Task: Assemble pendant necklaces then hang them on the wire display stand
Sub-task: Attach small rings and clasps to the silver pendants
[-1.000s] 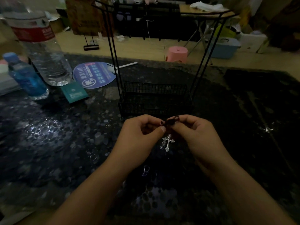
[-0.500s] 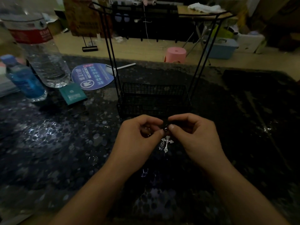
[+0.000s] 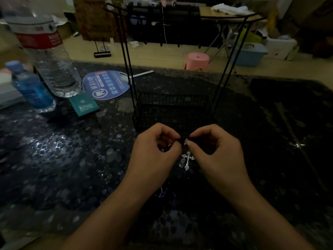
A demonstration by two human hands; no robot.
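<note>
Just above bench (image 3: 75, 159), left hand (image 3: 153, 150) and right hand (image 3: 218, 152) pinch dark cord (image 3: 182, 139) between fingertips; cross pendant (image 3: 187, 160) hangs below pinch, long axis vertical. Beyond hands, equally near both, wire display stand (image 3: 173, 109), rail high, nothing seen hanging.

Far off to the upper left of the hands, a large clear water bottle (image 3: 52, 56) and a small blue bottle (image 3: 32, 89) stand on the dark speckled tabletop (image 3: 54, 159). Beside them lie a round blue fan (image 3: 106, 84) and a teal packet (image 3: 83, 104). Beyond, a pink stool (image 3: 197, 60) sits on the floor.
</note>
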